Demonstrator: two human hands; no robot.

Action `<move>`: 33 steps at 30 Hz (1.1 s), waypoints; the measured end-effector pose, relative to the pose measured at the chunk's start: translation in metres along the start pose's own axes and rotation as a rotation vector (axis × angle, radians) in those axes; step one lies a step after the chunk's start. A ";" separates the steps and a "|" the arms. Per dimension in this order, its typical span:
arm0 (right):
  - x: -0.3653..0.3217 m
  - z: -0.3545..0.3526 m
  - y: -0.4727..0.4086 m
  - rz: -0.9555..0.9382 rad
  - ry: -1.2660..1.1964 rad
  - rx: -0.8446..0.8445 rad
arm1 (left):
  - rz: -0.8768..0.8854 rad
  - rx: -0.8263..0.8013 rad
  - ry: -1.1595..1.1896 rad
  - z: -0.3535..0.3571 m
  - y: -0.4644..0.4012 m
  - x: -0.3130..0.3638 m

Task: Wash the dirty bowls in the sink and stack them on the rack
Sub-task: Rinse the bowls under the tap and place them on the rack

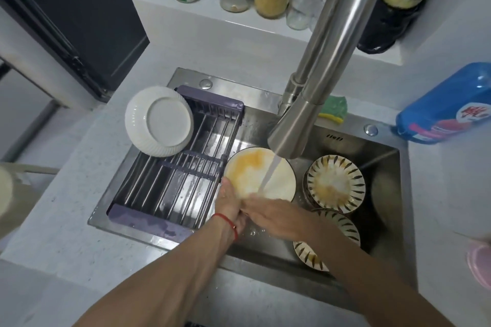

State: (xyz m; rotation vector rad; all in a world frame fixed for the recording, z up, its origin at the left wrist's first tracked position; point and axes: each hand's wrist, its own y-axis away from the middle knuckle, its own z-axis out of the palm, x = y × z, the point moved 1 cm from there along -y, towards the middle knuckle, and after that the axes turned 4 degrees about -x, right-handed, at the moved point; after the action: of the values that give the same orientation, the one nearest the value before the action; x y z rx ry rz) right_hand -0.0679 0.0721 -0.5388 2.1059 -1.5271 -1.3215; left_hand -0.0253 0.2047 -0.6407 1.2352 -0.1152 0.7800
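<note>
Left hand [229, 203] clamped on near rim of stained bowl [261, 176], under running faucet [305, 111] in sink [382, 156]. Right hand [268, 216] flat, fingers loosely extended, touching bowl's lower edge. White dish [159, 121] inverted on rack [183, 175]. Striped bowls [336, 183] stacked just right.

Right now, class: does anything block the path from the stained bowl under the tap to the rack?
Mostly no. The stained bowl sits beside the rack, whose bars are largely bare. Only the white bowl lies upside down on its far left corner.
</note>
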 end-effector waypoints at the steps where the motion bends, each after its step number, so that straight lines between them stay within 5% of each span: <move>1: 0.017 0.008 0.008 0.045 0.052 0.016 | 0.040 0.020 0.012 0.001 0.002 0.000; 6: 0.050 0.017 -0.001 0.266 0.335 0.164 | 0.131 0.031 -0.043 0.009 0.015 -0.004; 9: 0.035 0.017 -0.034 0.371 0.266 0.270 | 0.081 -0.012 -0.025 0.008 0.022 -0.004; 14: -0.002 0.007 -0.047 0.157 0.135 0.259 | -0.079 -0.158 -0.141 0.014 0.023 0.002; 18: -0.010 0.016 0.003 -0.028 0.108 0.254 | -0.084 -0.119 -0.185 0.011 0.004 0.015; 25: 0.045 0.018 0.009 0.186 0.515 0.633 | -0.070 -0.044 -0.284 0.021 0.012 0.028; 28: 0.042 0.016 0.000 0.087 0.336 0.718 | -0.081 -0.117 -0.210 0.029 0.017 0.034; 30: 0.030 0.016 -0.003 0.153 -0.015 0.738 | -0.065 -0.201 -0.160 0.045 0.025 0.037; 33: 0.013 0.013 -0.010 0.370 -0.542 0.787 | 0.020 -0.168 -0.540 0.075 0.033 0.026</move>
State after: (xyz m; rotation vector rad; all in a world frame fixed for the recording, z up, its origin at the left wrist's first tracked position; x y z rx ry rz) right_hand -0.0707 0.0698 -0.5595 1.6958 -2.8802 -1.3411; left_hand -0.0016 0.1548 -0.5750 1.2577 -0.6215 0.4258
